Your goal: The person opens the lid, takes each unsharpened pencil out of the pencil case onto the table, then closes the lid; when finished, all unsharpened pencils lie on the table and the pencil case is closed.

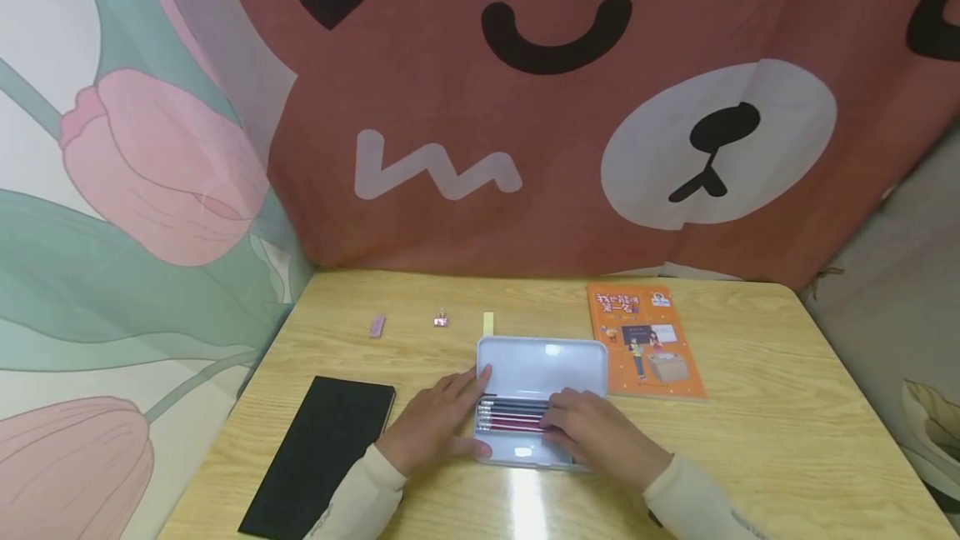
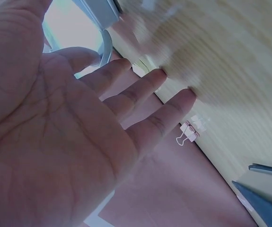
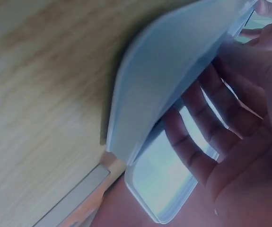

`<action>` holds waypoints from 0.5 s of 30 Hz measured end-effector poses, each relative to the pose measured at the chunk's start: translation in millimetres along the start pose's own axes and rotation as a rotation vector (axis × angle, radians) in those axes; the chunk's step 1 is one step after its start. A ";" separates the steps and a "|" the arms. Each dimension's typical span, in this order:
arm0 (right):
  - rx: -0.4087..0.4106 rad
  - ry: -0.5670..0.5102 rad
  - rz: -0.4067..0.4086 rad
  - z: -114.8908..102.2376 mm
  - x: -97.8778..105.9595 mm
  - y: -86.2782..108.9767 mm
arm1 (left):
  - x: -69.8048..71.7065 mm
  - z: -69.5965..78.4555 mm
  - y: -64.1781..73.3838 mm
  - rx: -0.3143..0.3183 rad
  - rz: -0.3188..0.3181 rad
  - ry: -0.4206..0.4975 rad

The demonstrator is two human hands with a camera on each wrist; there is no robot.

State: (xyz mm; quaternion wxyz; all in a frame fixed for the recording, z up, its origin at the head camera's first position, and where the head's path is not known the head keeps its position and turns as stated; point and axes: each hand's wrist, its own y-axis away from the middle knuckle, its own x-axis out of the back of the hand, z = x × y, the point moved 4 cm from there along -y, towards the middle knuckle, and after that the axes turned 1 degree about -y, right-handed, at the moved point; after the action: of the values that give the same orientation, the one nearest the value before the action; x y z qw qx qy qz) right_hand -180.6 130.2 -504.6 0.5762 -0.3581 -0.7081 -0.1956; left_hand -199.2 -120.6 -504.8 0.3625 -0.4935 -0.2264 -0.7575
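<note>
1. We see the pencils [image 1: 513, 412] lying in the pencil case [image 1: 542, 365], lid raised, between both hands.
2. We see the left hand [image 1: 435, 417] at the case's left edge, fingers extended, touching it.
3. The right hand [image 1: 600, 432] reaches in over the pencils' right ends; we cannot tell whether it pinches any.
4. On the bench [image 1: 787, 407], we find a black notebook [image 1: 322, 457] left of the left hand and an orange book [image 1: 618, 361] behind the right.

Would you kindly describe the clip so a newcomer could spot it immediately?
On the table, look beyond and left of the open case. The clip sits between the pink block and the yellow strip; only it is wire-looped.
</note>
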 end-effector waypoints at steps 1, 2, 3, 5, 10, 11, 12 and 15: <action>0.006 0.007 0.012 -1.2 -0.3 0.6 | -0.4 -0.3 -0.2 0.000 0.000 0.000; 0.008 0.013 0.019 -2.1 -0.6 1.0 | -0.8 -0.5 -0.5 0.002 0.000 0.001; 0.006 0.017 0.025 -2.9 -1.1 1.4 | -1.0 -0.3 -0.6 0.002 0.002 0.001; -0.009 0.016 0.036 -4.0 -2.2 1.9 | -1.5 -0.3 -0.7 0.009 -0.002 0.001; -0.105 -0.073 0.032 -1.3 -5.2 2.8 | -0.4 0.6 0.3 0.019 -0.009 0.021; -0.127 -0.099 0.028 -0.1 -6.1 3.0 | 0.1 0.9 0.6 0.018 -0.009 0.026; -0.151 -0.131 0.023 1.1 -7.0 3.2 | 0.7 1.2 0.9 0.018 -0.010 0.031; -0.218 -0.220 0.003 5.2 -10.0 4.0 | 1.0 1.2 1.1 0.018 -0.011 0.040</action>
State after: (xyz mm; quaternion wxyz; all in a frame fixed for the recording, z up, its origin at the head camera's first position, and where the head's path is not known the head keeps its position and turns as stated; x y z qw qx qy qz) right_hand -180.5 133.6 -516.0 0.4534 -0.4387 -0.7410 -0.2300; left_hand -198.0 -120.8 -503.4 0.3673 -0.4736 -0.2289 -0.7671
